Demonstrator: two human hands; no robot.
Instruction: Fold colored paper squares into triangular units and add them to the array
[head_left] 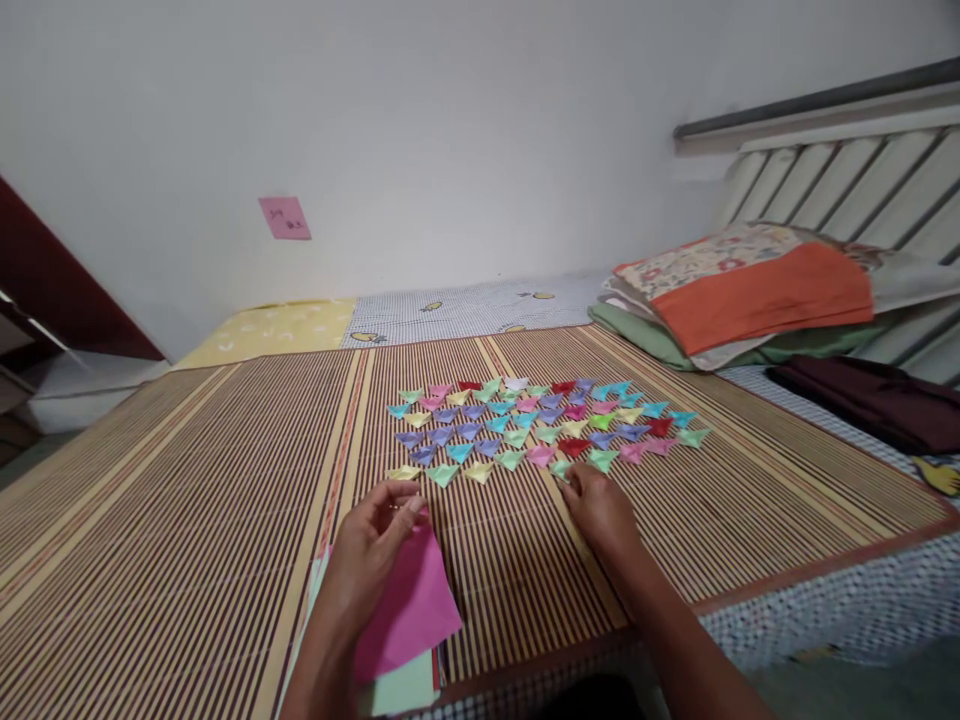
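Small folded paper boats (pixel 513 437) in many colours lie in several rows on a striped bamboo mat (pixel 247 500). At the front row, the closed fingertips of my right hand (pixel 600 505) touch a mint-green paper boat (pixel 559 468) and seem to pinch its right side. My left hand (pixel 369 540) is curled, thumb and fingertips close together, just below a pale yellow boat (pixel 403 473). Whatever sits between those fingers is hard to see. Beneath that hand lies a bright pink paper sheet (pixel 416 600), on top of a stack of coloured paper (pixel 401 690).
Folded bedding with an orange cover (pixel 772 300) is piled at the back right, beside a white radiator (pixel 825 190). A dark folded cloth (pixel 870 400) lies in front of it. On the wall hangs a pink note (pixel 285 218). The mat's brown edge (pixel 810 578) borders checked fabric.
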